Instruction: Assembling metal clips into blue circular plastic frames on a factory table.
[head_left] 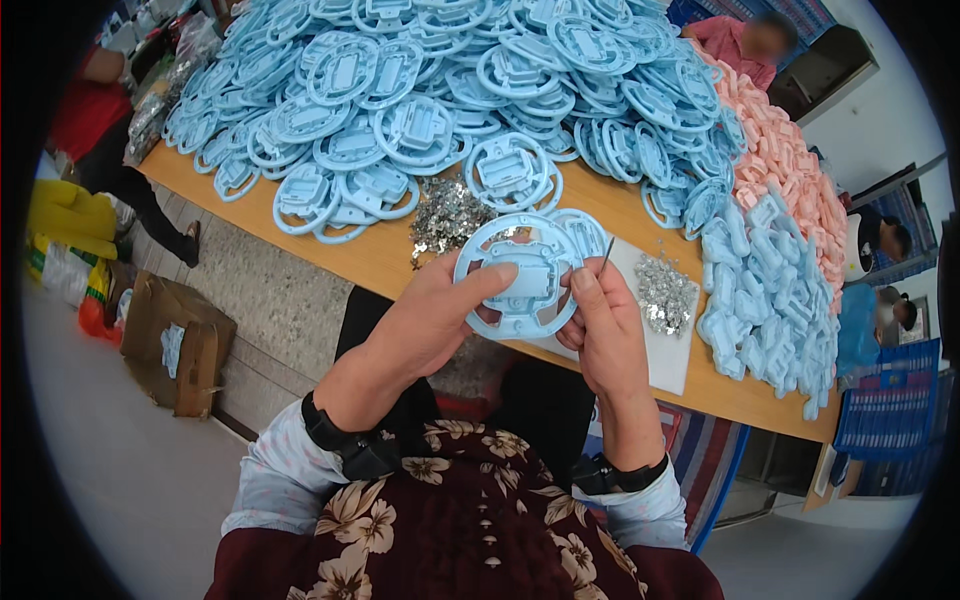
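Gripping a round light-blue plastic frame (520, 272) at the picture's centre, the left hand (435, 320) closes on it from 8 o'clock, thumb laid across its middle block. The right hand (600, 325) pinches the frame's rim at 4 o'clock and also holds a thin metal pin (606, 254) that points up towards 1 o'clock. Beyond the frame, towards 12 o'clock, a big heap of blue frames (440, 90) covers the wooden surface (380, 250). Small shiny metal pieces (664, 292) lie on a white sheet (672, 355) at 3 o'clock, just beside the right hand.
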